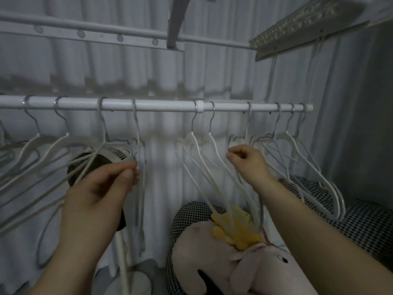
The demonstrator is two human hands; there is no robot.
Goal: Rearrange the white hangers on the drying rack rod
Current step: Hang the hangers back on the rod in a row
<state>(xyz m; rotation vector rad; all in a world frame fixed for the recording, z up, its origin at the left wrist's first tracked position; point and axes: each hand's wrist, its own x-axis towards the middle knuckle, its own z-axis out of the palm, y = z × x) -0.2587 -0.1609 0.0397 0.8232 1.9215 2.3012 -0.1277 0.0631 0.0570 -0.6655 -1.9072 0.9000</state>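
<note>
White hanger (137,133), thin-framed with a metal hook: pinched at the neck between thumb and fingertips of the left hand (102,188). Its hook sits over the rod (165,107), left of centre.

Opposite, the right hand (244,162): fingers curled, thumb against forefinger, raised in front of a second hanger (248,122). Whether it has hold of that hanger cannot be told.

Rod: white, horizontal, spanning the view above both hands, with a white collar joint right of centre.

Middle pair (196,143): two white hangers hung side by side between the hands, lower ends tilted toward the viewer.

Left group (56,143): three white hangers in view, spaced apart along the rod's left stretch, bodies fanned leftward.

End group (297,145): three white hangers close together at the rod's right end.

Fan (114,155): round head with a white slotted rear housing, dark beyond, partly hidden behind the left hand; carried on a white pole (123,252).

Pink plush toy (202,252): lying below the right forearm, with a yellow plush (238,233) on top.

Checked cushion (361,226): black and white, under and beside the toys.

Curtain (161,71): pale, pleated, behind everything.

Upper rail (85,28): pale, with round studs, above the rod.
</note>
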